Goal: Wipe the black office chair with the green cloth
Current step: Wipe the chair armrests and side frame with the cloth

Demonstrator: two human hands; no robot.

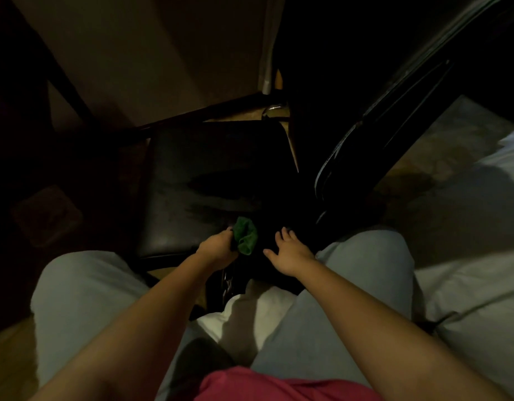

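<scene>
The black office chair's seat (203, 183) fills the middle of the dim view, with smeared wipe marks across it. Its backrest (380, 134) rises on the right. My left hand (216, 247) grips the bunched green cloth (245, 235) at the seat's near edge. My right hand (287, 253) lies just right of the cloth with fingers spread, resting flat on the dark near-right part of the seat. My knees frame both arms from below.
A pale wall and dark baseboard (192, 114) run behind the chair. White bedding (466, 285) lies at the right, and more of it shows between my legs. Chair base parts (229, 282) show under the seat. The floor at left is very dark.
</scene>
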